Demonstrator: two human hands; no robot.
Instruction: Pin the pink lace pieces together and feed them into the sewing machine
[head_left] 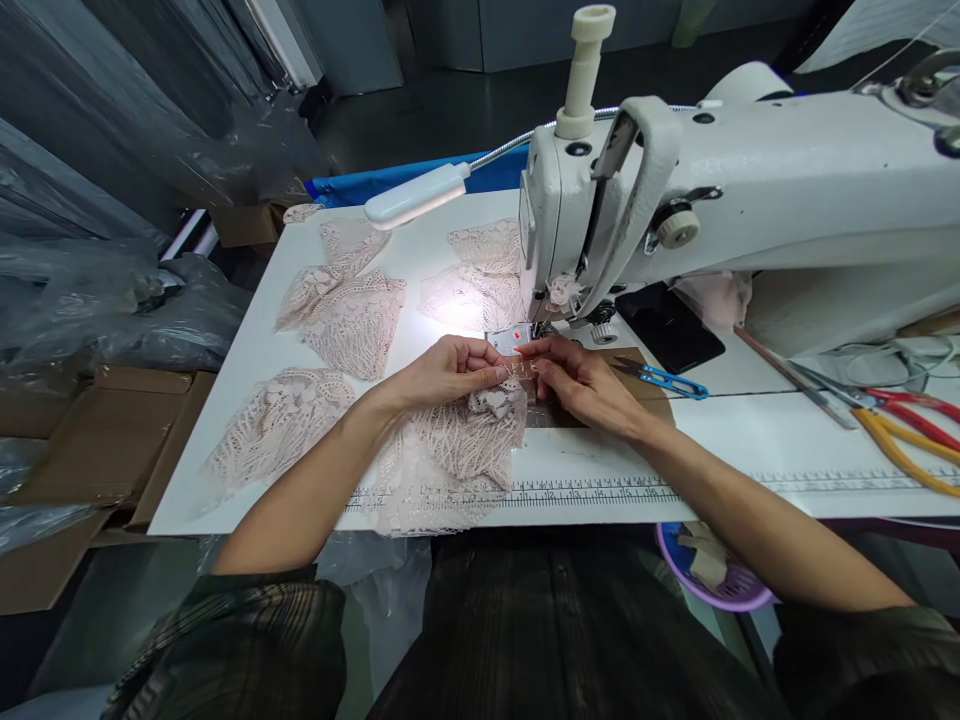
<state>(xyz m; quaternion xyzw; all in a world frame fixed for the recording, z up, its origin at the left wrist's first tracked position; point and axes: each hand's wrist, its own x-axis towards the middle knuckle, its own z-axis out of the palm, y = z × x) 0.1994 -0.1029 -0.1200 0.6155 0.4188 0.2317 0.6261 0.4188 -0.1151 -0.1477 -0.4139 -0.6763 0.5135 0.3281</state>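
My left hand (450, 368) and my right hand (577, 385) meet just in front of the needle area of a white sewing machine (750, 190). Both pinch the edge of a pale pink lace piece (457, 445) that lies on the white table (720, 440) and hangs over its front edge. The fingers of each hand are closed on the lace, thumbs toward each other. A small lamp (416, 195) on a flexible neck lights the spot.
Several more pink lace pieces (349, 310) lie spread on the table's left half. Blue thread snips (664, 378) lie right of my right hand; scissors with red and yellow handles (900, 425) further right. A purple basket (720, 585) hangs below the table. Cardboard boxes (112, 440) stand left.
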